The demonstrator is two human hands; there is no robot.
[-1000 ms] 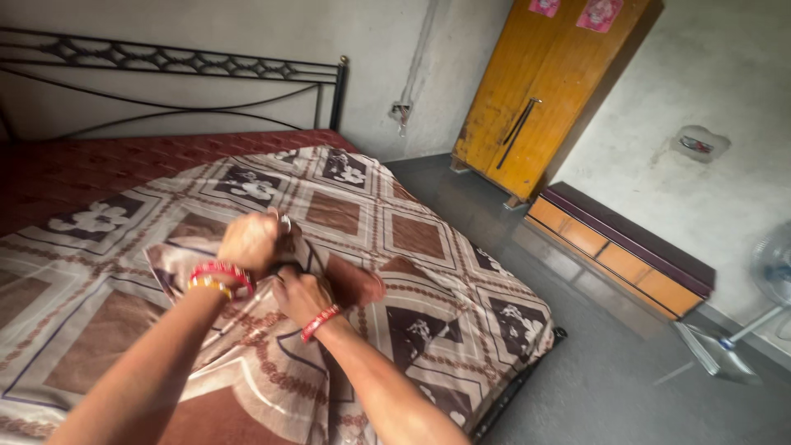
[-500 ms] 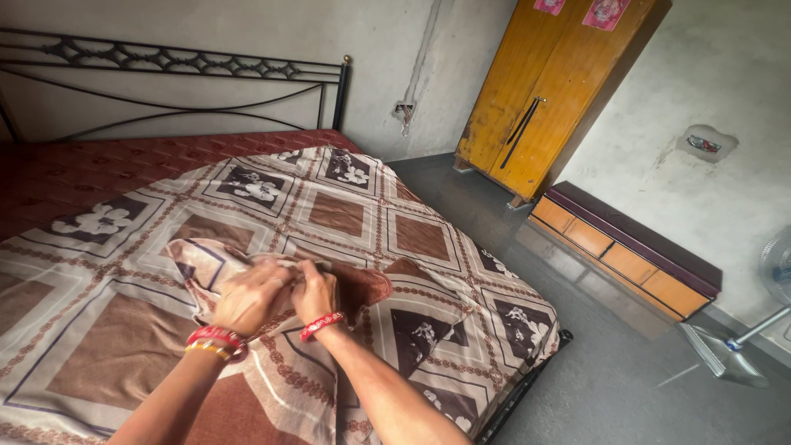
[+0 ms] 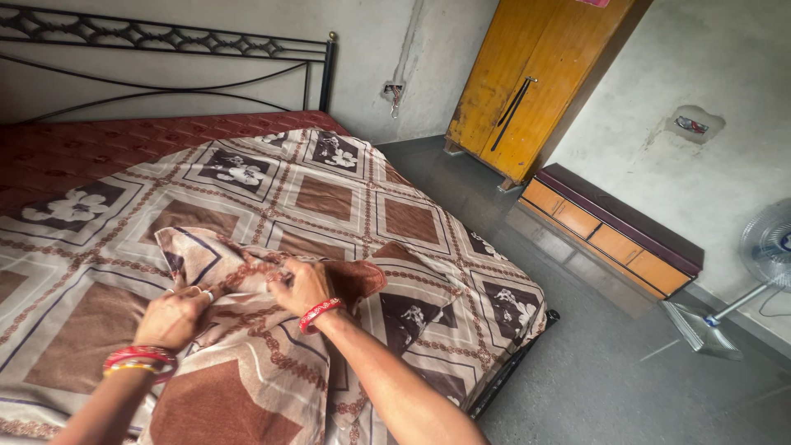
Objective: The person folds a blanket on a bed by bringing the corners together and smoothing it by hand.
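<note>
I am looking down at a bed point(image 3: 527, 330) spread with a brown and cream patterned bedsheet point(image 3: 329, 198), and both hands are working on a pillow cover point(image 3: 247, 363) of the same pattern lying near me on the sheet. My left hand point(image 3: 175, 317) is closing its grip on a bunched fold of the cover's far edge, fingers curled tight around the cloth, red and yellow bangles sitting at the wrist. My right hand point(image 3: 303, 286), just to the right of it, is pinching the same rumpled edge, fingers pressed shut on the fabric, a red bangle showing on its wrist. The cover is lying crumpled at its far end and flatter toward me. At the far left a black metal headboard point(image 3: 165, 58) is standing against the wall, a yellow wooden wardrobe point(image 3: 527, 82) is standing far right, with a low orange cabinet point(image 3: 614, 239) beside it and a fan point(image 3: 766, 247) at the right edge
</note>
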